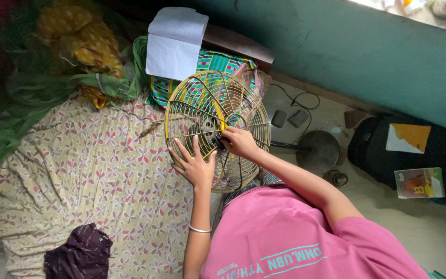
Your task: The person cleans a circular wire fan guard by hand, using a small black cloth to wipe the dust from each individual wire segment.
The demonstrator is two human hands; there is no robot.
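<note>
1. The fan guard (217,124), a round yellow wire cage, stands tilted at the bed's edge, at twelve o'clock from the person's pink shirt (290,237).
2. The left hand (194,164) lies open, fingers spread flat on the guard's lower left wires (apparently to steady it).
3. The right hand (239,141) is curled closed, pinching at the hub in the guard's centre; what it grips is hidden.
4. The fan's round base (318,150) sits on the floor at three o'clock from the guard.
5. A floral bedsheet (78,170) spreads at nine o'clock; an open notebook (175,42) rests at eleven.
</note>
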